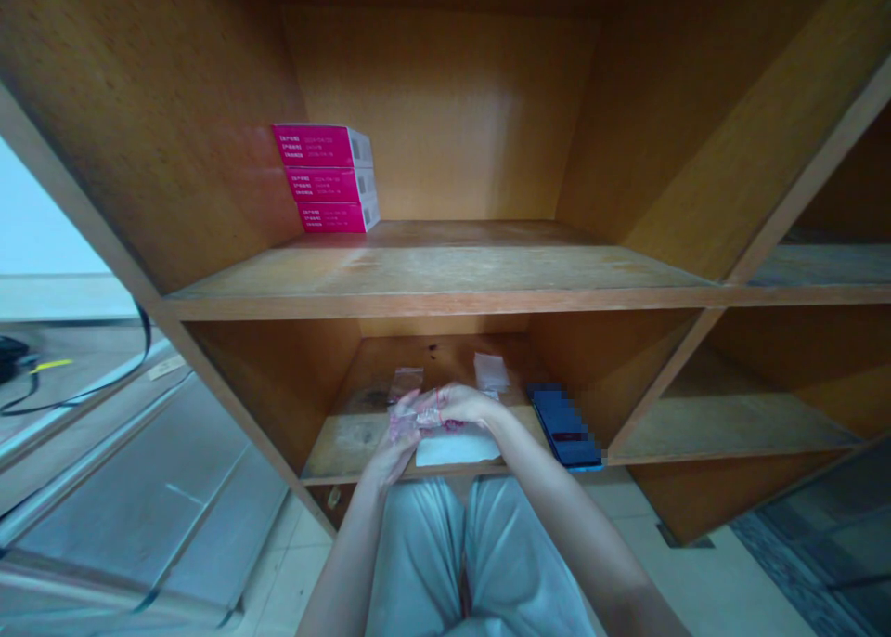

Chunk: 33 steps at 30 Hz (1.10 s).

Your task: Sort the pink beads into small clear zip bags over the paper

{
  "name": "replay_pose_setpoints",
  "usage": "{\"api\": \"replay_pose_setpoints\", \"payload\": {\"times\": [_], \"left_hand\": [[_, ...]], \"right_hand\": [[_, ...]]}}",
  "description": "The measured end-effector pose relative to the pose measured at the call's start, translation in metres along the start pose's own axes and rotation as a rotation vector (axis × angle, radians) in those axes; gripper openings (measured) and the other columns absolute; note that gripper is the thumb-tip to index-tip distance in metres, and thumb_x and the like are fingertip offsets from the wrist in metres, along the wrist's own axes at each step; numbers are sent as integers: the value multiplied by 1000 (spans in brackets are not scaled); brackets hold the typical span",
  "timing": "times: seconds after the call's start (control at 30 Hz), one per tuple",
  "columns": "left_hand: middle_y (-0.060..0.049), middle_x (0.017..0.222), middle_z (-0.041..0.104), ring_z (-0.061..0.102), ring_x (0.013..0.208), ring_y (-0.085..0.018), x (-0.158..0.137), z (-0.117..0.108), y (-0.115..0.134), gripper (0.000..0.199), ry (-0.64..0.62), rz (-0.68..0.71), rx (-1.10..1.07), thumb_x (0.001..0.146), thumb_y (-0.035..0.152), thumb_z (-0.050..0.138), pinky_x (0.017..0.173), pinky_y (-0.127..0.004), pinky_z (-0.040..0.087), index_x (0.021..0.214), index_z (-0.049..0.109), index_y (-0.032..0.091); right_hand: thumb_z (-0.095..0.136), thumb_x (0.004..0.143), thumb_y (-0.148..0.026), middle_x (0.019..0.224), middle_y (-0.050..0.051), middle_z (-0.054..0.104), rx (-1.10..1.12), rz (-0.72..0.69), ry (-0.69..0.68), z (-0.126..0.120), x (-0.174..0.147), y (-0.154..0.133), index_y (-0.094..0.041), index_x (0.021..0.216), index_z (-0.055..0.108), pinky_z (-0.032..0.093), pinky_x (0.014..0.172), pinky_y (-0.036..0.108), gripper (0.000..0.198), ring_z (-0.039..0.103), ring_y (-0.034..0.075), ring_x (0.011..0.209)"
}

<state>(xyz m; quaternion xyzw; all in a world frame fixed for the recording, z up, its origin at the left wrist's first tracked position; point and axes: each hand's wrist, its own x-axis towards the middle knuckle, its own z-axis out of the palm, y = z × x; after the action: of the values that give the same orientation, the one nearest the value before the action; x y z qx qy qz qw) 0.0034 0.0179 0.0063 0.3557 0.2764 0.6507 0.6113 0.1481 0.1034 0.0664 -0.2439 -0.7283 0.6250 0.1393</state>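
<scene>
My left hand point(399, 439) and my right hand point(465, 404) meet over the front of the lower shelf. Their fingers close on a crinkled clear plastic bag point(427, 418) with reddish edges. Something dark pink shows just under my right hand, mostly hidden. Below the hands a white sheet point(458, 448) lies flat near the shelf's front edge. Behind my left hand is a small clear packet point(406, 379). A whitish packet point(491, 372) lies behind my right hand.
A dark blue flat object point(565, 425), partly blurred, lies at the lower shelf's right side. Three pink boxes point(327, 184) are stacked on the upper shelf point(487, 270), against the left wall. A wooden divider point(661, 386) bounds the lower compartment on the right. Glass panels point(160, 498) stand at left.
</scene>
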Motion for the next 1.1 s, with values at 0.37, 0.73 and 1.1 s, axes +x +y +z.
{"api": "replay_pose_setpoints", "payload": {"times": [0.37,0.73,1.1], "left_hand": [[-7,114,58,52,107,-20,5,5,-9,43,61,47,-110,66,17,68,95,-35,37,105,52,22],[-8,116,58,48,114,-21,10,11,-10,33,198,87,-204,68,12,64,98,-32,38,100,58,17],[-8,110,62,52,109,-20,14,4,-14,32,258,11,-231,68,1,58,93,-28,44,97,60,15]], "right_hand": [[67,63,-36,50,-5,50,22,16,93,4,-3,6,-14,72,67,26,40,18,24,34,5,41],[69,60,-42,83,9,68,248,-47,277,-9,-21,7,-12,88,67,47,70,31,41,61,18,72],[13,86,-37,115,13,56,193,-133,1022,11,-2,49,-14,118,49,38,91,33,54,50,18,109]]}}
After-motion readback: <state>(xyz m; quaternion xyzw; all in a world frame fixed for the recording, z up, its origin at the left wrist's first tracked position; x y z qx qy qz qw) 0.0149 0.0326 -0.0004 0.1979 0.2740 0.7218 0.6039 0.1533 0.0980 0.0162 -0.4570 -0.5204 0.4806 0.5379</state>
